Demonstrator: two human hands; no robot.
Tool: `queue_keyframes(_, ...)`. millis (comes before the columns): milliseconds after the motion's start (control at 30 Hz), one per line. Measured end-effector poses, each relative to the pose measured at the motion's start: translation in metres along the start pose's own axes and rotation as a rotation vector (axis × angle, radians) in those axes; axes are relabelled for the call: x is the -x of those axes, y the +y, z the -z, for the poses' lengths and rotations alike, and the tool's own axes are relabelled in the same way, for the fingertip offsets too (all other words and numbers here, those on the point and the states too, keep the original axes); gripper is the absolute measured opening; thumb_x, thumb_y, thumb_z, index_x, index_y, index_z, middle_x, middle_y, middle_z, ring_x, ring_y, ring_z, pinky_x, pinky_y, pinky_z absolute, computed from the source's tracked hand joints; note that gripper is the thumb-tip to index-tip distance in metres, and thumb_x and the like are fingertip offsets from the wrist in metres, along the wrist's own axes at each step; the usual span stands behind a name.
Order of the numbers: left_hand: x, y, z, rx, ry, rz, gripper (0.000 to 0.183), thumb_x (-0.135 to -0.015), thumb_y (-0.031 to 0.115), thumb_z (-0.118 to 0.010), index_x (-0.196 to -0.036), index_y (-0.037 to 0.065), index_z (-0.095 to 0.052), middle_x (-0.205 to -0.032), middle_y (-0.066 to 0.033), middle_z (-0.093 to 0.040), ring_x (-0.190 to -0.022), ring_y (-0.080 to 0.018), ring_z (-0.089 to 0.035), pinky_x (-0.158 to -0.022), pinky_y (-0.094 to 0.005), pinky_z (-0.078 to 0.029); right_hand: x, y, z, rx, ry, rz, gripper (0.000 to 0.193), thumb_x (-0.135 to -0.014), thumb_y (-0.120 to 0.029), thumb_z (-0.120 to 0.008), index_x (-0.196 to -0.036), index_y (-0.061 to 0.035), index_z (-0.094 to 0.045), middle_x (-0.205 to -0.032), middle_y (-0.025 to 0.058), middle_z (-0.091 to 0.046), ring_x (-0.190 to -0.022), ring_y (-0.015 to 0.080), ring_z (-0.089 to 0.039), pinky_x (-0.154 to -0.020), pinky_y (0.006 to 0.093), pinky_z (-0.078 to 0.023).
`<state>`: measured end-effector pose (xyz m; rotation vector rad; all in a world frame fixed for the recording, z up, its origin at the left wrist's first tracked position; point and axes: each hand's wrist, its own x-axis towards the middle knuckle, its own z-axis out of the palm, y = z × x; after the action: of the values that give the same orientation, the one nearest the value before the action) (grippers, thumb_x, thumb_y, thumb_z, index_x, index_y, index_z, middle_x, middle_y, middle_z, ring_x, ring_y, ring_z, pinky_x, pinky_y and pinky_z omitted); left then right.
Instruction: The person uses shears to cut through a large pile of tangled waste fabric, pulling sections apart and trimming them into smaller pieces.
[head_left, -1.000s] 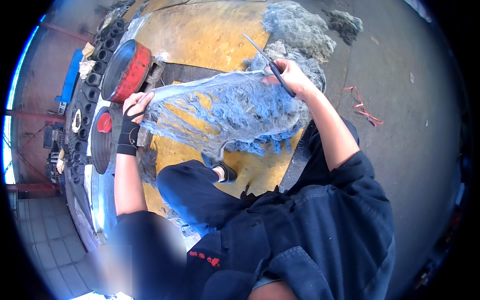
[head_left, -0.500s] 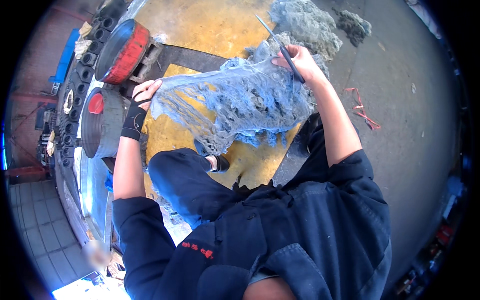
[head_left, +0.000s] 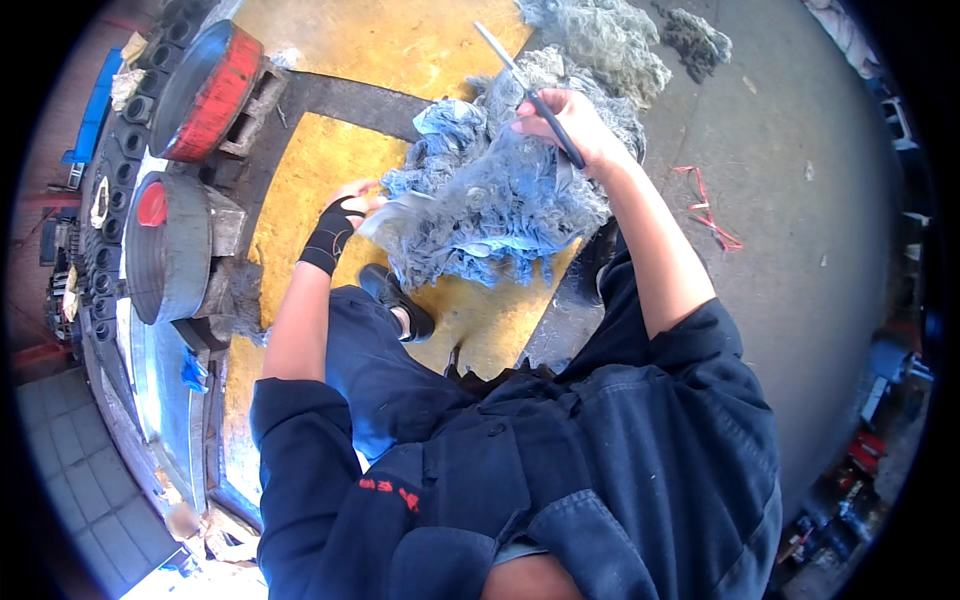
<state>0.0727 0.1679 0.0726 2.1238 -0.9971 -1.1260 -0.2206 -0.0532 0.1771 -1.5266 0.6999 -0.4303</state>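
A heap of grey-blue, frayed netting (head_left: 490,205) lies bunched over the yellow sheet before my knees. My right hand (head_left: 570,125) is closed round the dark handle of a knife (head_left: 550,115), its long thin blade pointing up and left. That hand rests at the netting's upper edge, its fingertips against the strands. My left hand (head_left: 352,205), with a black wrap (head_left: 330,240) on the wrist, is beside a pale flap at the netting's left end. Its fingers look stretched out and apart; whether they touch the flap is unclear.
More tangled netting (head_left: 600,45) lies beyond, with a darker clump (head_left: 697,45) to its right. A red-rimmed drum (head_left: 215,95) and a grey drum (head_left: 170,250) stand at left. Red strapping (head_left: 708,210) lies on the floor at right. My shoe (head_left: 395,300) is near the netting.
The netting was stretched wide between both hands; now it is gathered and slack. My left hand has moved right, toward the netting, and its fingers have loosened. My right hand still holds the knife.
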Motion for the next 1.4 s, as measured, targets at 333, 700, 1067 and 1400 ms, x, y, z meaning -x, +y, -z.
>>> queue_keyframes(333,0.017,0.103,-0.073,0.607,-0.267,-0.369,0.048,-0.077,0.013,-0.071,-0.119,-0.001,-0.052,-0.116,-0.0094,-0.057,-0.111,-0.0155,-0.050,-0.097,-0.0292,-0.037,-0.013,0.006,-0.036,0.093,-0.213,-0.108,0.022,-0.069,-0.019,-0.075,-0.079,-0.0055,-0.061,-0.070,-0.0033,-0.056,-0.064,0.0046,-0.048,-0.059,0.0195,-0.037)
queue_keyframes(700,0.004,0.096,-0.055,0.708,-0.340,-0.252,0.020,-0.092,0.020,-0.053,-0.096,0.001,-0.059,-0.085,0.0029,-0.055,-0.082,-0.0059,-0.047,-0.074,-0.0211,-0.039,-0.019,0.005,-0.043,0.257,-0.346,-0.182,0.038,-0.064,-0.026,-0.082,-0.086,-0.0018,-0.062,-0.067,-0.0033,-0.056,-0.063,0.0059,-0.048,-0.056,0.0222,-0.037)
queue_keyframes(1067,0.009,0.092,-0.034,0.777,-0.356,-0.084,0.016,-0.091,0.020,-0.055,-0.095,0.005,-0.058,-0.075,0.0035,-0.056,-0.056,-0.0023,-0.046,-0.049,-0.0165,-0.034,-0.029,0.005,-0.042,0.122,-0.348,-0.245,0.036,-0.068,-0.015,-0.077,-0.095,0.0012,-0.061,-0.078,0.0001,-0.060,-0.073,0.0083,-0.052,-0.065,0.0223,-0.042)
queue_keyframes(1400,0.011,0.093,-0.029,0.572,-0.418,0.015,0.026,-0.075,0.014,-0.071,-0.097,0.001,-0.062,-0.072,0.0015,-0.058,-0.053,-0.0026,-0.043,-0.045,-0.0178,-0.032,-0.036,0.020,-0.045,0.378,-0.281,-0.129,0.033,-0.063,-0.018,-0.074,-0.084,0.0034,-0.060,-0.072,0.0066,-0.059,-0.068,0.0127,-0.052,-0.062,0.0286,-0.044)
